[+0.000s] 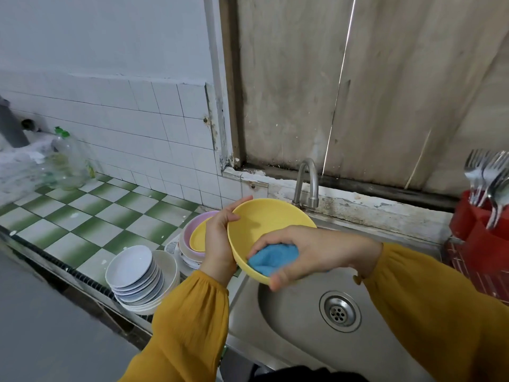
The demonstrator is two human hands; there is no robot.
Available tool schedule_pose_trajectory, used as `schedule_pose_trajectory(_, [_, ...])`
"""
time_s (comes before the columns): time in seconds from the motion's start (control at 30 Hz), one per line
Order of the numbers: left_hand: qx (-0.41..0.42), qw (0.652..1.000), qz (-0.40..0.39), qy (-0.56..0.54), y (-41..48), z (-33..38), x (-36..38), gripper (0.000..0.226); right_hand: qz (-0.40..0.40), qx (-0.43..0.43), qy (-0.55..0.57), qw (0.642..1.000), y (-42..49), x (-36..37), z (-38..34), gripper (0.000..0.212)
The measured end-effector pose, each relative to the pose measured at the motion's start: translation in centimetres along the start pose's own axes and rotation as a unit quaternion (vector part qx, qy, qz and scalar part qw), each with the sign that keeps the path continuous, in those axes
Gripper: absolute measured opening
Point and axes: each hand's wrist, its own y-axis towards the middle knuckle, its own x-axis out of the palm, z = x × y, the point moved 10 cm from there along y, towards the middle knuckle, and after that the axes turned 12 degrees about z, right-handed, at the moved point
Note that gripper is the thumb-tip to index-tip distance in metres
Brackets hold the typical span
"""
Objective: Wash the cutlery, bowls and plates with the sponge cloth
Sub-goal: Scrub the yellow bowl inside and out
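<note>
Head view, sink station.

- Left hand (219,241): grips the yellow bowl (264,224) at its left rim, fingers curled over the top edge and palm against the outer wall. The bowl is held in the air at frame centre, above the left edge of the steel sink (300,351), tilted so its opening faces the camera.
- Right hand (311,255): fingers curled round a bunched blue sponge cloth (272,260), pressing it against the inside of the bowl's lower rim; the thumb lies under the rim on the outside.
- Tap (307,183): just behind the bowl; no water visible.
- Counter (82,216), green-and-white checked tile, left of frame: a stack of white saucers (132,271) sits inside a white bowl (169,268), lower left of centre. Just behind the left hand, a smaller yellow bowl (198,235) is nested in a pink bowl (192,221) on top of more crockery.
- Far left: clear plastic bottle (66,158) with a green cap, blurred.
- Right edge: forks and spoons (487,175) stand upright in a red cutlery holder (479,224).
</note>
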Motion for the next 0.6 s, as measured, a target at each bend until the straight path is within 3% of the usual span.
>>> schedule_pose_trajectory(0.07, [0.031, 0.998, 0.022, 0.053, -0.1, 0.0, -0.4, 0.044, 0.005, -0.027, -0.063, 0.998, -0.1, -0.4, 0.3, 0.052])
schedule_pose_trajectory(0.13, [0.087, 0.985, -0.001, 0.149, -0.6, 0.4, 0.3, 0.043, 0.025, -0.035, -0.058, 0.997, 0.0, -1.2, 0.8, 0.052])
schedule_pose_trajectory(0.33, [0.131, 0.927, -0.144, 0.320, -1.4, 0.6, 1.4, 0.047, 0.094, 0.008, 0.160, 0.983, -0.9, -6.0, 2.7, 0.059])
schedule_pose_trajectory(0.47, [0.158, 0.880, -0.192, 0.405, -2.8, -0.1, 2.0, 0.066, 0.177, 0.002, 0.290, 0.940, -1.2, -9.6, 4.0, 0.063])
schedule_pose_trajectory(0.53, [0.167, 0.883, -0.213, 0.385, -4.1, -0.4, 3.0, 0.074, 0.226, 0.004, 0.329, 0.917, -1.5, -11.0, 4.4, 0.064])
schedule_pose_trajectory(0.6, [0.131, 0.922, -0.205, 0.301, -4.9, -0.7, 3.5, 0.077, 0.276, -0.011, 0.342, 0.898, -1.7, -12.0, 4.3, 0.063])
